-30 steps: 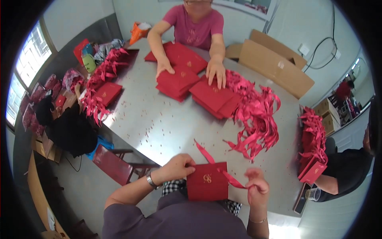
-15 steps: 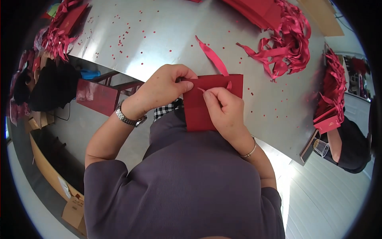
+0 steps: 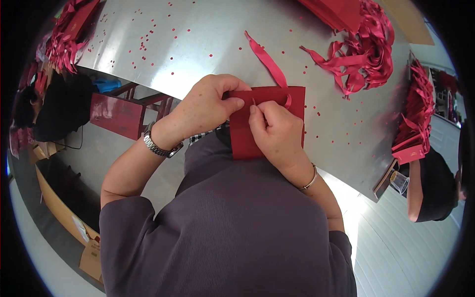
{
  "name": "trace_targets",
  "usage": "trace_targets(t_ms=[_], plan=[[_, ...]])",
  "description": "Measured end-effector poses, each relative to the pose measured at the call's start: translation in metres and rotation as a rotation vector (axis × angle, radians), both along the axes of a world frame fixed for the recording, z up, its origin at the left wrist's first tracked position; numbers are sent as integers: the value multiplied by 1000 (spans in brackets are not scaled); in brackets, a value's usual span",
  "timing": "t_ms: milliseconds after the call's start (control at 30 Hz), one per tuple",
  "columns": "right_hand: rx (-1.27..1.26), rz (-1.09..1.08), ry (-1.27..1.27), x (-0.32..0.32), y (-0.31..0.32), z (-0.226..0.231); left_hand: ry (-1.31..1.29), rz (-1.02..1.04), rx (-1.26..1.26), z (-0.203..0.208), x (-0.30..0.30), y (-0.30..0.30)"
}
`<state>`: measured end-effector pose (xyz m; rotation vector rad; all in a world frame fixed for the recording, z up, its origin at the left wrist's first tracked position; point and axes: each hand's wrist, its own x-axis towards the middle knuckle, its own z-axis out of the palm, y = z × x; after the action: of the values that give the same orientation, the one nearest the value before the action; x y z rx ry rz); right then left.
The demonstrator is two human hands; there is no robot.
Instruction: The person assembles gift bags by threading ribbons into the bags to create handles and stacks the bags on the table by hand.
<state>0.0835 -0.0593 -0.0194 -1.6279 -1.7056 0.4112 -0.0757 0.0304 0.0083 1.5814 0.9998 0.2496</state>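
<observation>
The left hand (image 3: 205,106) pinches the red paper bag's (image 3: 242,141) top edge; the right hand (image 3: 277,133), fingers closed, hides its middle. Whether those fingers grip the red ribbon (image 3: 267,59) trailing onto the bench (image 3: 198,44) cannot be told.

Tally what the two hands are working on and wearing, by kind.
Red paper bag, pinched by the left hand and right hand: 1
Red ribbon threaded at the bag's top edge: 1
Metal wristwatch on the left wrist: 1
Thin bangle on the right wrist: 1
Total: 4
</observation>
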Motion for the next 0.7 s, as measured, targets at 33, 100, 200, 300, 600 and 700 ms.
trace_targets(t_ms=[33, 100, 200, 300, 600, 700], plan=[[-16, 3, -12, 0, 1, 0, -1, 0, -2, -1, 0, 0], [-34, 6, -26, 1, 2, 1, -34, 22, -82, -2, -1, 0], [-72, 25, 51, 3, 5, 4, -18, 9, -67, 0, 0, 0], [-125, 36, 76, 5, 9, 11, -34, 18, 45, -10, -2, -3], [-532, 35, 289, 15, 30, 22, -33, 36, 370, -12, 0, -15], [-703, 105, 429, 18, 36, 25, -54, 68, 393, -14, 1, -19]])
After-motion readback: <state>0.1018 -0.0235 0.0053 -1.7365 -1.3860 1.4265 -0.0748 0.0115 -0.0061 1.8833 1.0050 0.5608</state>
